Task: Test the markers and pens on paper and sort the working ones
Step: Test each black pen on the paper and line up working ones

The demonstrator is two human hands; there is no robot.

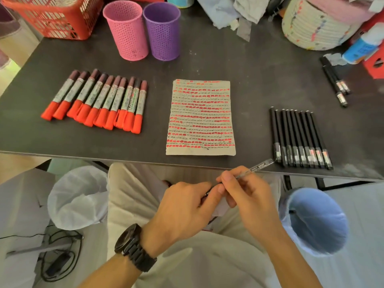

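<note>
Left hand (182, 206), right hand (249, 196) on pen (259, 164)

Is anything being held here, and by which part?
A pen: the right hand pinches its barrel near the lower end with its fingers. The left hand curls at that end; what it grips is hidden.

**Open lanes on the bench (259, 65) run either side of the paper (200, 117).**

Bare strips lie between the paper and the row of markers (97, 100) on the left, and between it and the row of pens (299, 138) on the right. A bare patch lies behind the paper. The pink cup (126, 30) and purple cup (163, 32) stand side by side at the back left, near the red basket (52, 15). A woven basket (315, 26) crowds the back right, with three loose pens (334, 82) near the right edge. The pen (259, 164) held in the right hand (247, 196) juts over the near edge, just beside the row of pens. Below, a white bin (76, 196) and a blue bin (318, 221) flank the lap.
</note>
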